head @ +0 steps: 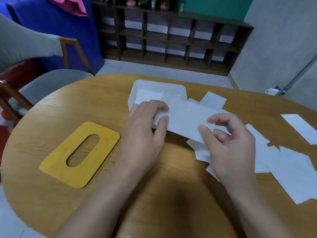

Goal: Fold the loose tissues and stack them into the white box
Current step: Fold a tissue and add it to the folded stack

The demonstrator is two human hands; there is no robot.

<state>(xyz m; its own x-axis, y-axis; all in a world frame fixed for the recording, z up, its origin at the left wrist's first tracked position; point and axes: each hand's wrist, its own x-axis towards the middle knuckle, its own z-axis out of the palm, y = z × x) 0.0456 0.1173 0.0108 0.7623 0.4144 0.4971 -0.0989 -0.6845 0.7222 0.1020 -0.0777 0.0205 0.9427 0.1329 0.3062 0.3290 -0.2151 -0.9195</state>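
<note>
A folded white tissue [185, 117] is held above the table's middle, just in front of the white box [145, 85]. My left hand [144, 133] pinches its left end between thumb and fingers. My right hand [229, 145] pinches its right end, fingers curled. The open box holds folded tissues [149, 96] lying flat inside. Several loose tissues [291, 169] lie spread on the table to the right, partly under my right hand.
A yellow wooden lid [51, 165] with an oval slot lies flat at the left on the oval wooden table [163, 194]. A grey chair [51, 81] stands at the table's left. A dark shelf unit [171, 40] lines the far wall.
</note>
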